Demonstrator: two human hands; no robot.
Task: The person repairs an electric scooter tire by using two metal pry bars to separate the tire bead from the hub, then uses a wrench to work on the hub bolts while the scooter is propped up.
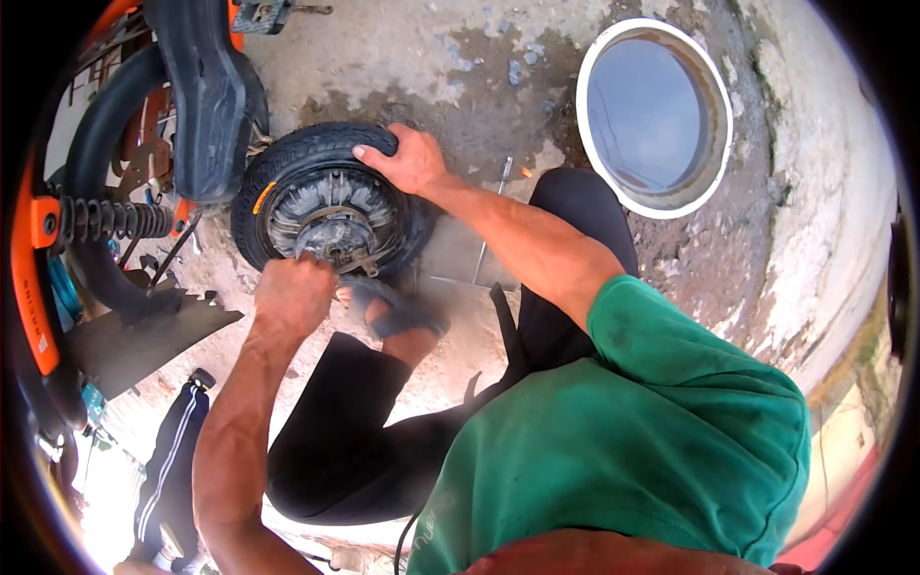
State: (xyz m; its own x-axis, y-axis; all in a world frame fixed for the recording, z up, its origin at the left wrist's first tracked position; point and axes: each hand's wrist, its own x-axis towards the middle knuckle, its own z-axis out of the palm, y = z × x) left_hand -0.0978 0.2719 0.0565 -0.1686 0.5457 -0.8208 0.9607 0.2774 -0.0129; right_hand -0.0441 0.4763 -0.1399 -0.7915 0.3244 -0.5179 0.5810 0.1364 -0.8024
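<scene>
A wheel with a black tyre and a grey metal hub stands tilted in front of me, an orange mark on its sidewall. My right hand is closed over the tyre's upper right edge, thumb on the near sidewall. Down at the near side of the hub, by the axle, my left hand is in a fist. What it grips is hidden by its fingers. My foot in a dark sandal rests close beside the wheel's lower right edge.
A white-rimmed tub of water stands at the far right. Between it and the wheel lies a thin metal rod tool. An orange vehicle frame with a coil spring and black mudguard crowds the left. Another person's striped trouser leg shows lower left.
</scene>
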